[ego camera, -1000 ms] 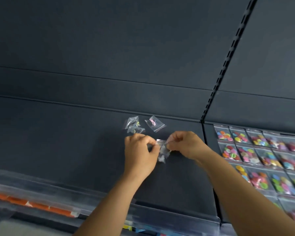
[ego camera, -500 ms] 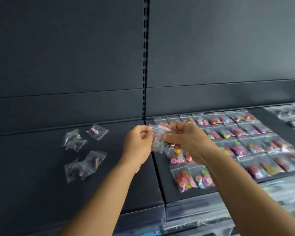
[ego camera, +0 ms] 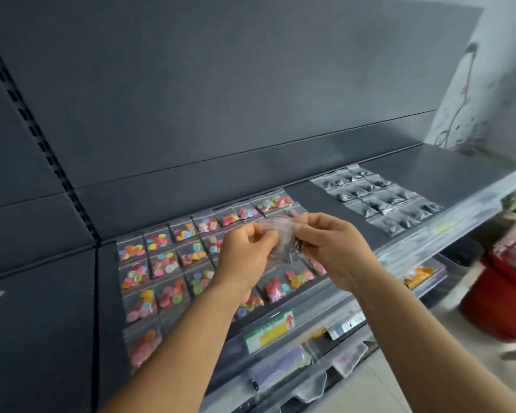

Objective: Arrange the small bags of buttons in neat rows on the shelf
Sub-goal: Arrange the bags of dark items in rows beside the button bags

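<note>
Small bags [ego camera: 283, 242], a clear bunch with dark contents, are pinched between both grips: left hand [ego camera: 246, 254] and right hand [ego camera: 330, 248], held above the shelf [ego camera: 447, 171]. Beneath, at 6 to 9 o'clock, coloured-button bags [ego camera: 161, 263] lie in neat rows. At 2 o'clock, dark-button bags [ego camera: 379, 198] form a smaller block. Judged well advanced; the held bunch remains unplaced.

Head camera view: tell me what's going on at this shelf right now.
A person is sorting small bags of buttons on a dark shelf. Both hands hold one clear bag above it: the left hand and right hand pinch it between them. Below lie neat rows of bags with colourful buttons; farther right sits a block of bags with dark buttons.
</note>
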### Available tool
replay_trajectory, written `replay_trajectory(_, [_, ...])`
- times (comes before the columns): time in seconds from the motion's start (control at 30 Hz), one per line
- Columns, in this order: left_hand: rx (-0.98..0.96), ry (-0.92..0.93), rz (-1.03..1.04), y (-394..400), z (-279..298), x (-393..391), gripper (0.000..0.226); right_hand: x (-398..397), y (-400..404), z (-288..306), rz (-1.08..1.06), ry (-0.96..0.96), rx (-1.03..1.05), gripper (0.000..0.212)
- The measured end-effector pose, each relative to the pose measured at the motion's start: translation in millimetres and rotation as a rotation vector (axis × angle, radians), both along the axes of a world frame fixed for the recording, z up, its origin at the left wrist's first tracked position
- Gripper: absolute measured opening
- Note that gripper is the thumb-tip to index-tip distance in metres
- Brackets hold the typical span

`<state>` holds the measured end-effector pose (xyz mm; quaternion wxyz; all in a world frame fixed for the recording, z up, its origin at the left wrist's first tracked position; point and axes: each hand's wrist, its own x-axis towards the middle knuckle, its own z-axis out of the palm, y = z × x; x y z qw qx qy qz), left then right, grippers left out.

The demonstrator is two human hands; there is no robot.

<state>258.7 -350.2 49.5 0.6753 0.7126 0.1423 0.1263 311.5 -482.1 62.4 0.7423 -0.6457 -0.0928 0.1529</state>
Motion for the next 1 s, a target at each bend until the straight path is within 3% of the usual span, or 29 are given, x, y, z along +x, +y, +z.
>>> replay_trajectory(0.13, [0.038, -0.036, -0.094, -65.5, 4.7, 35.3, 0.007, 24.8, -66.3, 2.0, -0.085, -0.056, -0.094, 0.013])
replay_trajectory(0.27, [-0.009, -0.043, -0.117, -126.7, 9.7, 67.9, 0.008, 42.6, -132.2, 6.0, -0.152, -0.046, -0.023, 0.01])
replay_trajectory(0.47, [-0.133, -0.024, -0.213, -201.3, 18.2, 107.9, 0.01, 59.1, -211.8, 7.1, -0.173, -0.066, -0.241, 0.013])
replay_trajectory(0.7, [-0.169, -0.076, -0.277, -261.6, 16.1, 160.5, 0.013, 93.4, -278.0, 3.7, -0.412, -0.059, -0.153, 0.011])
replay_trajectory(1.0, [-0.15, -0.105, -0.272, -317.7, 2.9, 269.3, 0.008, 191.7, -329.8, -3.9, -0.405, -0.058, -0.235, 0.013])
